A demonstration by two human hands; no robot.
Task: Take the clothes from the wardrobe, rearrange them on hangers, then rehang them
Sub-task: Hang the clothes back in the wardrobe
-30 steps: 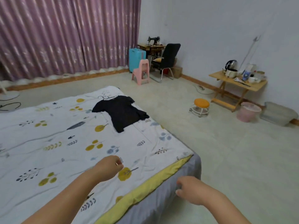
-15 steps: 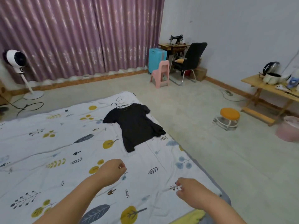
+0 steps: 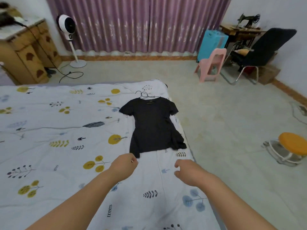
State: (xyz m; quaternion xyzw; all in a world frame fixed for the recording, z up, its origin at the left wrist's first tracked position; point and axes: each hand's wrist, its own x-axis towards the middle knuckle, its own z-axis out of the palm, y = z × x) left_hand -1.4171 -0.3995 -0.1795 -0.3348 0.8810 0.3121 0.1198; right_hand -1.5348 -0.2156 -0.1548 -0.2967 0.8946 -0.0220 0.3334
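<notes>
Head view, single frame. Item: black T-shirt [image 3: 152, 125], short-sleeved, laid flat and face up on the bed [image 3: 49, 130] near its right edge, collar pointing to the curtain [image 3: 132, 24]. Wire hangers [image 3: 145, 95] poke out at the collar, hooks resting on the bedcover. Lower right hem is bunched and folded; rest of the cloth lies fairly smooth. Bedcover: white, printed with yellow and grey leaves. Left hand [image 3: 123, 166]: hovering just short of the shirt's bottom hem, fingers curled in, nothing visibly held. Right hand [image 3: 188, 171]: beside it over the bedcover, fingers loosely bent, grasping nothing. Surroundings: standing fan [image 3: 66, 24], wooden cabinet [image 3: 28, 52], pink chair [image 3: 211, 65], black chair [image 3: 264, 50], orange stool [image 3: 292, 145].
</notes>
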